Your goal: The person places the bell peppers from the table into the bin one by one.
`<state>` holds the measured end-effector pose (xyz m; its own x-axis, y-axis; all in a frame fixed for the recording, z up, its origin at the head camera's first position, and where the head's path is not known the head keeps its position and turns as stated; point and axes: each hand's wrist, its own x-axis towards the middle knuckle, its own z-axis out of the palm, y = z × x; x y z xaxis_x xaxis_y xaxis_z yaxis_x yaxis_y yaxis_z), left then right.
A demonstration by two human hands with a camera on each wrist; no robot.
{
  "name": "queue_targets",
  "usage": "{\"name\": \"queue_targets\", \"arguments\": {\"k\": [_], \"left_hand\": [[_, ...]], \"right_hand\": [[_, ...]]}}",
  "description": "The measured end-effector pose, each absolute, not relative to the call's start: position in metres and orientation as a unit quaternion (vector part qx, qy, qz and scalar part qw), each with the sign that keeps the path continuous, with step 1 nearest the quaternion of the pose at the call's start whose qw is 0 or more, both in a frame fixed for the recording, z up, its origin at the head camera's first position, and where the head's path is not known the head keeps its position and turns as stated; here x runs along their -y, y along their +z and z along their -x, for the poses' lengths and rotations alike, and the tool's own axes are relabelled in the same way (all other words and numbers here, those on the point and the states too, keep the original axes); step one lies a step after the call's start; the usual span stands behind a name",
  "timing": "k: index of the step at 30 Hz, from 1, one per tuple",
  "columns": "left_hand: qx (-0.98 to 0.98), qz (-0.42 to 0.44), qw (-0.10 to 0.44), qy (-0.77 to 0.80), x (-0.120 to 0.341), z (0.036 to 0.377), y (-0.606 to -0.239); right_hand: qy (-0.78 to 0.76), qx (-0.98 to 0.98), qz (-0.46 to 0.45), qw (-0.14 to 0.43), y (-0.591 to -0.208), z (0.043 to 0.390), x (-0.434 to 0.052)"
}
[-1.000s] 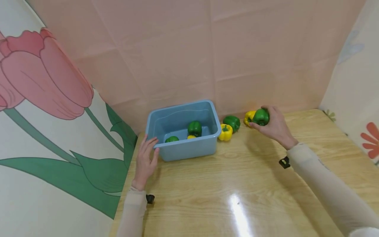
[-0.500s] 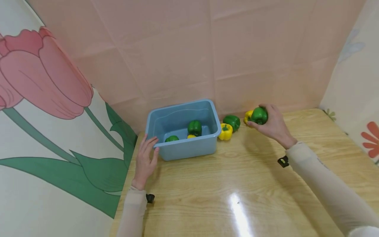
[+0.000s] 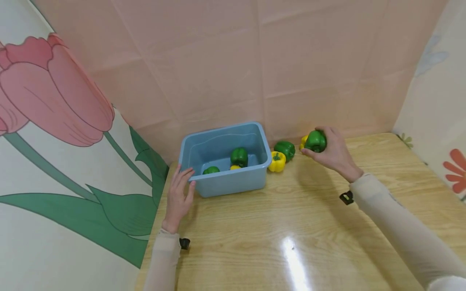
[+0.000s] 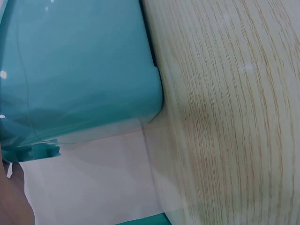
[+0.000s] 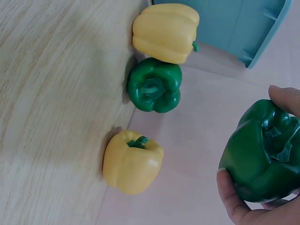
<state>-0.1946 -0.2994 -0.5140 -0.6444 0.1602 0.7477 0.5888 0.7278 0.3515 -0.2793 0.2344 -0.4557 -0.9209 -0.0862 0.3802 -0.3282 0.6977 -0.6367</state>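
Note:
My right hand (image 3: pixel 336 153) holds a green bell pepper (image 3: pixel 315 141), fingers and thumb curled round its sides; the right wrist view shows this green bell pepper (image 5: pixel 262 152) raised, its stem towards the camera. Behind it in the head view, a yellow bell pepper (image 3: pixel 302 142) is partly hidden. My left hand (image 3: pixel 177 200) rests at the near left corner of a blue plastic bin (image 3: pixel 229 182), fairly straight fingers at the rim. Inside the bin lie a green pepper (image 3: pixel 239 157), another green one (image 3: pixel 211 170) and a yellow one (image 3: pixel 235 167), the latter two partly hidden by the front wall.
Beside the bin's right wall, a yellow bell pepper (image 3: pixel 277 161) and a green bell pepper (image 3: pixel 285 150) lie close together on the wooden table (image 3: pixel 255 234). A pink sheet (image 3: pixel 218 72) hangs behind the table, and painted walls stand at both sides.
My right hand has drifted slightly left and up with the green bell pepper, which now covers more of the yellow one behind it. The left hand and bin stay in place.

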Motion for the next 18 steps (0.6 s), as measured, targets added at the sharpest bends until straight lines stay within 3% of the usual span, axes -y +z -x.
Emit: {"name": "queue_targets", "arguments": {"k": [18], "left_hand": [[0.858, 0.218, 0.355, -0.301, 0.300, 0.196, -0.515]], "right_hand": [[0.385, 0.899, -0.132, 0.162, -0.441, 0.276, -0.221]]}}
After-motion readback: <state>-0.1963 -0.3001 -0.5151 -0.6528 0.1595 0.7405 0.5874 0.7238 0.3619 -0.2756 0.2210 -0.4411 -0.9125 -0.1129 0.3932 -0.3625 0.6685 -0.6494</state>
